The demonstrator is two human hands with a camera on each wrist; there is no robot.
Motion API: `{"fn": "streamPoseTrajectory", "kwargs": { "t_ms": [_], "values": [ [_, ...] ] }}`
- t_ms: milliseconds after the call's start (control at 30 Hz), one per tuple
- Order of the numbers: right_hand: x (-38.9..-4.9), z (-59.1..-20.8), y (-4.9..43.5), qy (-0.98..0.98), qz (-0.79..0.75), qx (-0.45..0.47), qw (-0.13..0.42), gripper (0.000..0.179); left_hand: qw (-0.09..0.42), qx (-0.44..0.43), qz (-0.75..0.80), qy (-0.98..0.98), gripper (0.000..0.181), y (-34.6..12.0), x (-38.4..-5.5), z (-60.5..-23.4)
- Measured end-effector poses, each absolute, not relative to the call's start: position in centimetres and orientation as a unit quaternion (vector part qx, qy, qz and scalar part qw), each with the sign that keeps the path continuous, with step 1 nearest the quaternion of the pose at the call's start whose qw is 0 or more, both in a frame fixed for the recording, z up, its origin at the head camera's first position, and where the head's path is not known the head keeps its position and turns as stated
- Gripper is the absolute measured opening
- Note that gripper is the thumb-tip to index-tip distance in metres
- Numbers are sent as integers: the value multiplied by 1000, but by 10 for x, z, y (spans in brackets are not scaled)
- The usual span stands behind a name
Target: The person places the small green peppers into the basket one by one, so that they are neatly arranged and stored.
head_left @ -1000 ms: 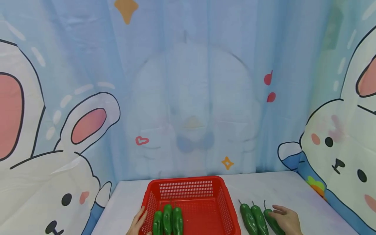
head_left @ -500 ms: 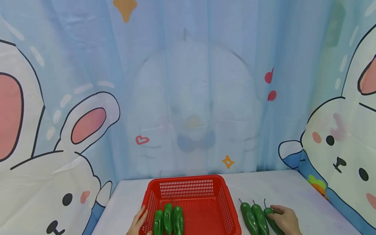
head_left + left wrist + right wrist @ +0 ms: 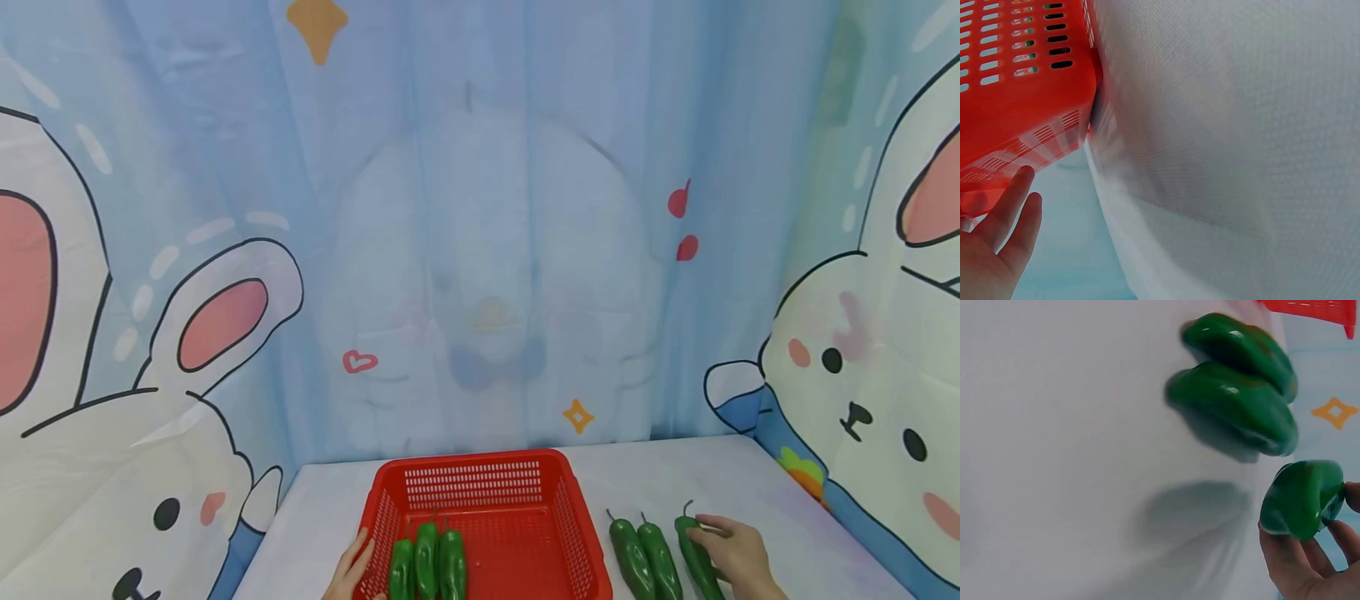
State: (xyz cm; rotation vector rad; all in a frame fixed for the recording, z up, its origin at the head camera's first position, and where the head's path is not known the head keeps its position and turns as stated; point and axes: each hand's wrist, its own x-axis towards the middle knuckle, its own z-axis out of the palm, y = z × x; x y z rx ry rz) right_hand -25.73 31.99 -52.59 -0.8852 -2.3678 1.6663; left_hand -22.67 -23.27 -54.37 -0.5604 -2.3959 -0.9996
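Observation:
A green chili pepper point(image 3: 697, 557) with a curved stem is raised off the table in my right hand point(image 3: 738, 554); in the right wrist view the thumb and fingers grip this pepper point(image 3: 1305, 499) and its shadow falls apart from it. Two more green peppers point(image 3: 632, 557) point(image 3: 660, 560) lie side by side on the table to its left. My left hand point(image 3: 351, 571) holds the left rim of a red plastic basket point(image 3: 592, 533), fingers along the outside and thumb at the rim. In the left wrist view, these fingers point(image 3: 1013, 215) lie by the slotted wall.
Three green peppers point(image 3: 427, 560) lie at the left inside the basket. The white tabletop point(image 3: 630, 471) runs back to a light blue curtain point(image 3: 480, 208) printed with cartoon rabbits. Table surface shows between the basket and the peppers at right.
My right hand has taken hold of the rightmost pepper and lifted it, shifting it slightly right, away from the other two. The left hand stays at the basket rim.

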Motion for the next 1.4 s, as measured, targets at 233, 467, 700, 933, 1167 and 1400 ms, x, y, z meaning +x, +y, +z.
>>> {"fn": "streamPoseTrajectory", "kwargs": {
  "t_ms": [233,467,700,933,1167,1400],
  "values": [
    [-249,-497,316,-770,590,-234,63,62,285,-224,-362,-859,61,-234,-229,-547],
    [-243,-465,301,-770,602,-198,70,64,219,-274,-401,-846,60,-242,-233,-549],
    [-240,-440,284,-767,611,-174,85,61,225,-314,-407,-828,63,-248,-239,-552],
    [-239,-428,264,-767,616,-156,88,55,283,-313,-412,-807,61,-244,-242,-566],
    [-244,-424,236,-763,625,-136,88,49,278,-293,-443,-800,54,-240,-240,-569],
    [-249,-421,204,-754,644,-98,90,44,280,-304,-408,-814,58,-242,-241,-562]
  ]
}}
